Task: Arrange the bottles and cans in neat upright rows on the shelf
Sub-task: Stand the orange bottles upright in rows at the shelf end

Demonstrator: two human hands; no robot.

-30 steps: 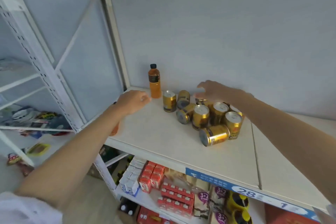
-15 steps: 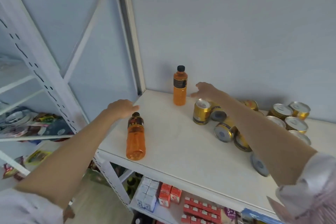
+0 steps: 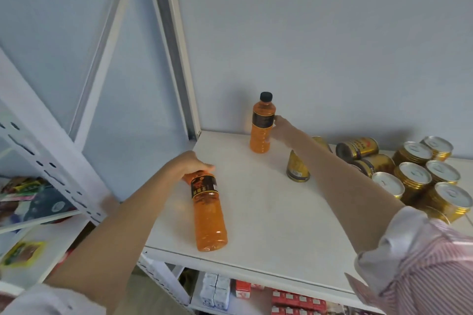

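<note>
Since half a second ago I see my left hand has come down onto the cap end of the lying bottle, and my right hand has gone from the cans to the side of the standing bottle.

The white shelf takes up most of my view, with a grey wall behind it and a white metal upright at its far left corner. My right arm in a striped sleeve crosses the shelf from the near right.

The lying bottle, orange with a dark label, is on its side near the left front edge, base toward me and neck away. My left fingers curl over its neck end, gripping it; the cap is hidden under the hand.

The standing bottle is upright at the far side near the wall, black cap on top. My right fingers touch its label from the right; I cannot tell whether they are wrapped round it.

The gold cans cluster on the right, most upright with silver lids, a few on their sides further back. One can stands apart just left of my right forearm, between the cluster and the standing bottle.

Below the shelf edge sit small red and white cartons.
</note>
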